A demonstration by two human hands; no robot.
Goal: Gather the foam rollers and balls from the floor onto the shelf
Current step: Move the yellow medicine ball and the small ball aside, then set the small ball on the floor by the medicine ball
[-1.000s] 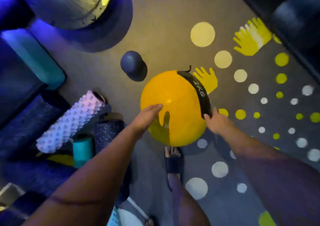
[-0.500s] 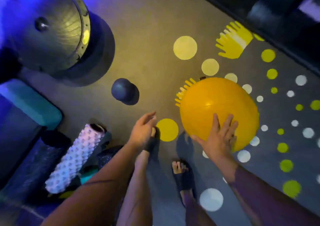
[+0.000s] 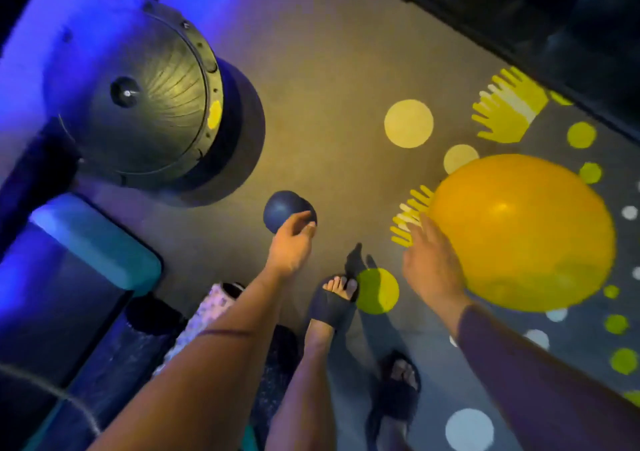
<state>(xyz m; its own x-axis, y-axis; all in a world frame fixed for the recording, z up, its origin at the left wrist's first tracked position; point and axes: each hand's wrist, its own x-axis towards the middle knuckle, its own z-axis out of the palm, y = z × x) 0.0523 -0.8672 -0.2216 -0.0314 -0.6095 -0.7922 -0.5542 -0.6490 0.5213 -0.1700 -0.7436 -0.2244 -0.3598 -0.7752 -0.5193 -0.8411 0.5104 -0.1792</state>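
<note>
A small dark blue ball lies on the grey carpet in mid-frame. My left hand reaches over its near edge with loosely curled fingers that overlap the ball; no firm grip shows. A big yellow ball sits on the floor at the right. My right hand rests with straight fingers against its left side. A white knobbly foam roller pokes out from under my left forearm, with a dark roller beside it to the left.
A large dark dome trainer leans at the upper left. A teal pad lies below it. Dark furniture fills the upper right corner. My sandalled feet stand between the two balls on the dotted carpet.
The yellow ball has rolled right. My left hand has moved forward onto the small blue ball. My right hand has slid from the top of the yellow ball to its left side.
</note>
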